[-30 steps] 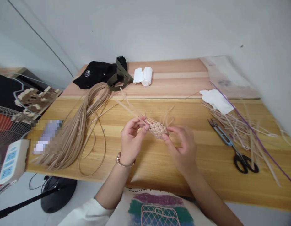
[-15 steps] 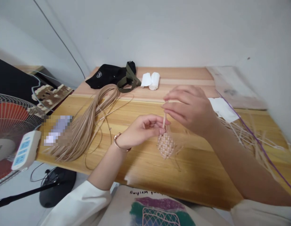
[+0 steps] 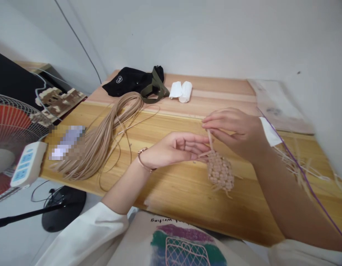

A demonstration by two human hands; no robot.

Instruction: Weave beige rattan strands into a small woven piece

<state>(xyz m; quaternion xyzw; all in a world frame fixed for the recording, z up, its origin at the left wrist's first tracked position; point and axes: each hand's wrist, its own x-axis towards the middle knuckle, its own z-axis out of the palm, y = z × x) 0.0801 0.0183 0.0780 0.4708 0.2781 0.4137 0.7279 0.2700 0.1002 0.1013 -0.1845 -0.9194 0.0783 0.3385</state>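
A small woven piece of beige strips hangs tilted above the table in front of me. My right hand pinches a beige strip that rises from the top of the weave. From the left, my left hand has its thumb and fingers closed around another strip end at the weave's upper corner. Short loose ends stick out along the lower edge of the piece. The fingertips of my right hand partly cover the upper end of its strip.
A long bundle of beige strips lies on the left of the wooden table. Behind are a black bag and a white roll. Loose strips and a purple cord are at right; a power strip and fan at left.
Both hands and the woven piece have shifted to the right in view. The piece has turned and tilts more. My left fingers have moved from the upright strip to a side strip.
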